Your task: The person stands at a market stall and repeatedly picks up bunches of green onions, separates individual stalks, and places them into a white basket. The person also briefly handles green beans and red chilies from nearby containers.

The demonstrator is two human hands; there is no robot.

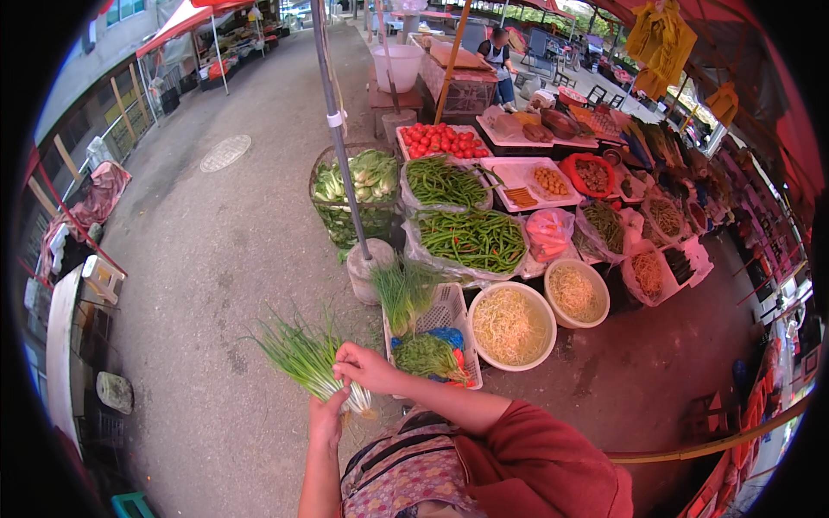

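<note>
A bunch of thin spring onions [303, 362] is held in my left hand [329, 414], gripped near the white bulbs, its green tops fanned up and to the left. My right hand [359, 368] is above it, fingertips bent together at the stems; whether a stalk is pinched between them is too small to tell. Just right of the hands stands a white plastic basket [457, 311] holding another bunch of thin green onions [405, 294], leafy herbs [424, 356] and something orange-red at its lower end. Bean sprouts [510, 327] lie in a round tub beside the basket.
A metal pole in a concrete base [370, 272] stands ahead, beside a crate of leafy greens [356, 181]. Green peppers [473, 239], tomatoes [443, 141] and a second sprout tub [576, 292] are to the right. A person [497, 65] is farther back. A pavement runs along the left.
</note>
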